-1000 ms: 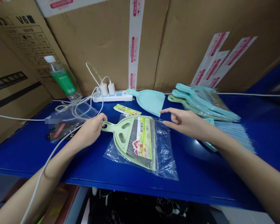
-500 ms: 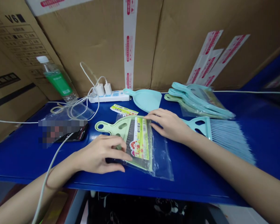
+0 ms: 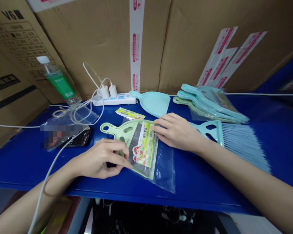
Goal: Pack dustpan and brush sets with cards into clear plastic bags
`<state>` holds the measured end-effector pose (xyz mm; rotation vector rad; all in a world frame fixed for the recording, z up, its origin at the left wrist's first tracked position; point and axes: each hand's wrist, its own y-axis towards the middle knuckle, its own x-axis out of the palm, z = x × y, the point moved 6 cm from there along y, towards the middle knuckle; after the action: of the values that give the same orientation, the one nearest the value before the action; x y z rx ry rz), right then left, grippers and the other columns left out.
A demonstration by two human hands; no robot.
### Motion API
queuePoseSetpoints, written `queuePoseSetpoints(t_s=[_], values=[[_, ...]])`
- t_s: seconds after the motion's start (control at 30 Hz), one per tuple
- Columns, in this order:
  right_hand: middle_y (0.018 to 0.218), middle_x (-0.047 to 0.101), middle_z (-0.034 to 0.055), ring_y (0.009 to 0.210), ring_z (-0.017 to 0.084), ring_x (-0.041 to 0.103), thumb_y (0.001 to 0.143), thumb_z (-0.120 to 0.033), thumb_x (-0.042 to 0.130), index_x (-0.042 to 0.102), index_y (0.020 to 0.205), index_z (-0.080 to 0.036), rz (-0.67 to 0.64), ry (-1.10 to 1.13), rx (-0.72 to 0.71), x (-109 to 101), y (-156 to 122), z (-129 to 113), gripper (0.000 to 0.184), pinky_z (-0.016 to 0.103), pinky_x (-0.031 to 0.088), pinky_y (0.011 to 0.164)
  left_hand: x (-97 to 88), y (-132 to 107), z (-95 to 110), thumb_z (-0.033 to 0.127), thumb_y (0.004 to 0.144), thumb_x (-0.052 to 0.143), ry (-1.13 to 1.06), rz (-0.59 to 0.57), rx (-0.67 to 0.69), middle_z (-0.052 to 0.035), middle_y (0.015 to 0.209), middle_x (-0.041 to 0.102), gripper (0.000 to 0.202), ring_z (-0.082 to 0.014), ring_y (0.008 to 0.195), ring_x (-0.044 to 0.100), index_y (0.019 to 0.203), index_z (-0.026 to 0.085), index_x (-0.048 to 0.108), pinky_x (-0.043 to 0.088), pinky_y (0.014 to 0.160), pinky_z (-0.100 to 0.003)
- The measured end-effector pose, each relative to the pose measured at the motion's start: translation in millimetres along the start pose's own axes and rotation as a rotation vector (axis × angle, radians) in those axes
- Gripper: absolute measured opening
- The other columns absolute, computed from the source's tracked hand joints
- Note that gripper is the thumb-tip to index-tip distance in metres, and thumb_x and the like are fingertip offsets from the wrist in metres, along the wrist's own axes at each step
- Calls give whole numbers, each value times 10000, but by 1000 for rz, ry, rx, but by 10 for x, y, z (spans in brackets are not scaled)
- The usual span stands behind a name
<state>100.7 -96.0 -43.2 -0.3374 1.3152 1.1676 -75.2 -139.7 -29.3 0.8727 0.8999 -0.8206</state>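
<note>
A green dustpan and brush set [image 3: 127, 131] lies in a clear plastic bag [image 3: 165, 165] on the blue table, its handle pointing left. Under the plastic shows a yellow printed card [image 3: 146, 146] over the brush's dark bristles. My left hand [image 3: 104, 157] is closed at the set's near left edge, thumb and fingertips pinching it. At the far right corner, the curled fingers of my right hand [image 3: 172, 131] grip the bagged set. Partly behind my right wrist lies a loose blue brush [image 3: 241, 141], bristles to the right.
A loose blue dustpan [image 3: 155, 102] lies at the back. Bagged dustpan sets [image 3: 210, 104] are piled at the back right. Another yellow card [image 3: 129, 113] lies behind the green set. A power strip [image 3: 116, 100], white cables, a bottle [image 3: 61, 84] and a phone [image 3: 80, 139] are leftward.
The green set has turned slightly, its near end swinging left. My left thumb and fingers, apart before, have come together on its edge. My right fingers have stayed at the far corner.
</note>
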Motion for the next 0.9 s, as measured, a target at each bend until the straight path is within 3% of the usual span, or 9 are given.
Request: queuePoseSetpoints(t_s=[0.33, 0.57, 0.73, 0.9], values=[[770, 670, 81, 732, 201, 557, 880, -14, 378, 659, 877, -154, 17, -59, -13, -17, 3, -54, 314, 314, 380, 678, -39, 7, -28, 48, 812, 506, -51, -16, -69, -28, 859, 661, 284, -107, 746, 615, 851, 225, 726, 488, 675, -206], [768, 646, 46, 745, 188, 556, 713, 38, 410, 583, 807, -193, -129, 175, 7, -126, -71, -111, 304, 310, 400, 702, -76, -21, -93, 68, 833, 472, 7, -46, -131, -8, 784, 599, 267, -84, 663, 564, 763, 203, 691, 444, 602, -175], [743, 629, 39, 720, 187, 565, 625, 2, 430, 531, 742, -214, -206, 273, 55, -178, -87, -135, 266, 319, 425, 695, -99, -30, -186, 100, 864, 441, 186, 32, -183, -4, 789, 594, 276, -78, 633, 548, 770, 206, 679, 406, 563, -181], [758, 639, 47, 706, 185, 581, 626, 1, 440, 537, 758, -212, -231, 299, 81, -193, -84, -194, 269, 320, 451, 706, -103, -68, -364, 140, 879, 430, 357, 134, -316, -9, 819, 588, 299, -80, 608, 536, 791, 220, 703, 400, 549, -193]])
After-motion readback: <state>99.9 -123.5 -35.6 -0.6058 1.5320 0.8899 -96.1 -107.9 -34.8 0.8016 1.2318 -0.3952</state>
